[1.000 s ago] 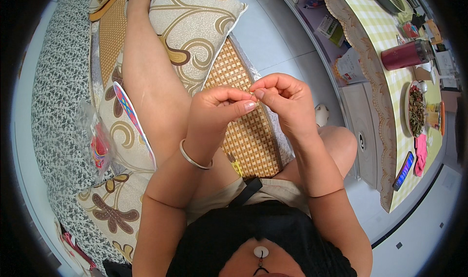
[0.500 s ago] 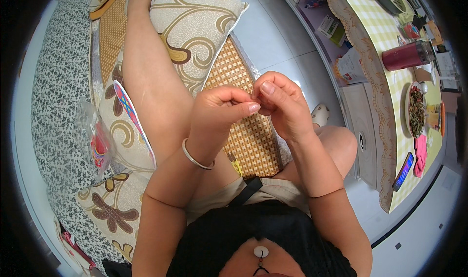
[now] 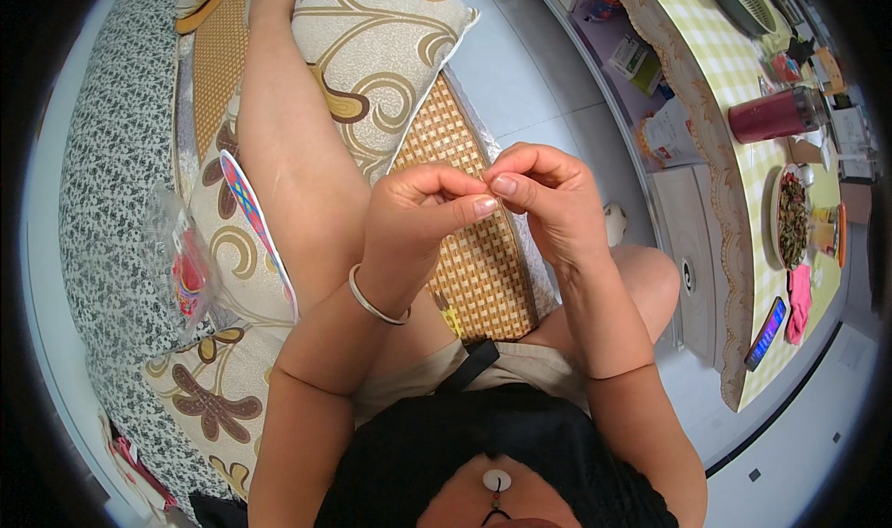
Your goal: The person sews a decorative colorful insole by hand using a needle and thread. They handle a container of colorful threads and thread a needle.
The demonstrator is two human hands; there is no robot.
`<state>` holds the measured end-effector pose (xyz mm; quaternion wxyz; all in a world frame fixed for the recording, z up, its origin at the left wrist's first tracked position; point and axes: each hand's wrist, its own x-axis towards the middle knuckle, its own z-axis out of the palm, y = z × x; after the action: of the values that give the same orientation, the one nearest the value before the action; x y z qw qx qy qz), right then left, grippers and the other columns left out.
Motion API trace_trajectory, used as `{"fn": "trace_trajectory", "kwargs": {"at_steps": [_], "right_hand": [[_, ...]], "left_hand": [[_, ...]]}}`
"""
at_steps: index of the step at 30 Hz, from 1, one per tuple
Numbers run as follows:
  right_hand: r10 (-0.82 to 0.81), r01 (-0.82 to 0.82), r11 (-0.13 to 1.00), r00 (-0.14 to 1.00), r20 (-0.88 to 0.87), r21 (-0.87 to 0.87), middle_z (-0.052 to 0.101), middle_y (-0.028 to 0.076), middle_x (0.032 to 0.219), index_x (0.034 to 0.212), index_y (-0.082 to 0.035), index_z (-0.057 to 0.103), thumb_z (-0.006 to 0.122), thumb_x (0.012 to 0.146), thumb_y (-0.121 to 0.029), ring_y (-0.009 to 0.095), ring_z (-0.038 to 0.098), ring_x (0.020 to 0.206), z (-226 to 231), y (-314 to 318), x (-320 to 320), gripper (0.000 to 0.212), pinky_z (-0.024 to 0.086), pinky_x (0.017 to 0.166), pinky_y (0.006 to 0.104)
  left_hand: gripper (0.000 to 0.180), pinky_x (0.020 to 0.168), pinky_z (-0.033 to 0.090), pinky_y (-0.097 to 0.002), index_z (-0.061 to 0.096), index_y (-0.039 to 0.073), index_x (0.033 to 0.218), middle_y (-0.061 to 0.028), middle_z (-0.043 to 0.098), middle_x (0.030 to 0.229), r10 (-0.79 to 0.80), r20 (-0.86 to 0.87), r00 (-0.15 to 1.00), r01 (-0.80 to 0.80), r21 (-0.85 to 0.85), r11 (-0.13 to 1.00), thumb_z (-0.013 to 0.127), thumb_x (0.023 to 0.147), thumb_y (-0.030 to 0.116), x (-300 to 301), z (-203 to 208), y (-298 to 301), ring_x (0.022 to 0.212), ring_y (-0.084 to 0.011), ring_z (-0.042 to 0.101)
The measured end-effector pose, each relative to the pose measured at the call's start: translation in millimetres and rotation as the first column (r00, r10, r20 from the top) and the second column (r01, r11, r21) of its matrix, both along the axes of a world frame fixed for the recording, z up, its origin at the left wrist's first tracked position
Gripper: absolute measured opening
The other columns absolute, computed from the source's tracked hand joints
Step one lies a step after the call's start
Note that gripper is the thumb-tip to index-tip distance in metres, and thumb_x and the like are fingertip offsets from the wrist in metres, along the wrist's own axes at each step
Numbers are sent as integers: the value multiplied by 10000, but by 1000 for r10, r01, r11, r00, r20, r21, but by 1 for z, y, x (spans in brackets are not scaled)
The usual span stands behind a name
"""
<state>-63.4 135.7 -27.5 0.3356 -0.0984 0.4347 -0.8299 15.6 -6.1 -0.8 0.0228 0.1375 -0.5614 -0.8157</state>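
Note:
Above my lap, my left hand (image 3: 418, 210) and my right hand (image 3: 555, 203) meet fingertip to fingertip. Thumb and forefinger are pinched together on each. Whatever lies between them is too small to make out. A light bangle (image 3: 374, 303) circles my left wrist. Beside my outstretched left leg rests a flat, sole-shaped piece (image 3: 247, 203) with a white edge and a pink and blue pattern. Further left, a clear plastic bag (image 3: 190, 273) with red and colourful contents lies on the couch cover. A small yellow thing (image 3: 452, 321) sits by my left thigh, partly hidden.
A patterned cushion (image 3: 376, 36) lies beyond the woven mat (image 3: 483, 282) under me. To the right, a table with a checked cloth (image 3: 692, 40) bears a dark red tumbler (image 3: 773, 116), a plate of food (image 3: 779, 249), a pink cloth (image 3: 799, 307) and a phone (image 3: 766, 334).
My right hand has turned a little, its thumb and forefinger now pointing at the left fingertips and its forefinger straighter. My left hand has stayed almost in place.

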Motion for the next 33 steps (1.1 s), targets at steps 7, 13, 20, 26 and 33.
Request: {"fn": "trace_trajectory", "kwargs": {"at_steps": [7, 13, 20, 26, 33], "right_hand": [[5, -5, 1000, 1000, 6, -19, 646, 59, 804, 837, 17, 643, 663, 795, -18, 102, 593, 742, -2, 1, -1, 58, 476, 700, 218], [7, -7, 1000, 999, -31, -23, 643, 59, 794, 831, 16, 642, 666, 794, -22, 109, 593, 736, -1, 2, -1, 59, 478, 700, 226], [-20, 18, 1000, 993, -116, -21, 616, 37, 786, 830, 2, 629, 648, 810, -30, 99, 575, 738, 1, 1, 1, 42, 463, 699, 224], [-92, 84, 993, 991, -95, -86, 597, 21, 811, 830, -13, 613, 640, 814, -41, 88, 532, 765, -9, -3, -2, 42, 420, 720, 215], [-1, -7, 996, 996, -88, -91, 593, 31, 786, 799, -4, 619, 652, 800, -39, 104, 548, 747, -15, -5, -5, 48, 430, 710, 231]], "left_hand": [[89, 552, 376, -193, 625, -10, 829, -49, 585, 718, -18, 27, 999, 16, 82, 997, 668, 753, -24, 0, -1, 1, 593, -78, 472], [81, 564, 376, -184, 647, -31, 829, -21, 588, 697, -26, 21, 999, 22, 163, 986, 676, 758, -7, 0, -4, 1, 604, -58, 474], [85, 555, 371, -187, 643, -36, 830, -31, 591, 704, -50, 32, 998, 43, 208, 977, 677, 764, 5, 1, -4, 0, 596, -62, 469], [105, 550, 372, -189, 640, -48, 843, -50, 609, 734, -72, 86, 994, 48, 251, 967, 677, 762, 10, 1, -1, -1, 591, -65, 467], [125, 546, 374, -192, 642, -58, 852, -59, 603, 726, -86, 102, 991, 52, 301, 952, 673, 758, 19, 2, 1, -4, 583, -72, 460]]}}
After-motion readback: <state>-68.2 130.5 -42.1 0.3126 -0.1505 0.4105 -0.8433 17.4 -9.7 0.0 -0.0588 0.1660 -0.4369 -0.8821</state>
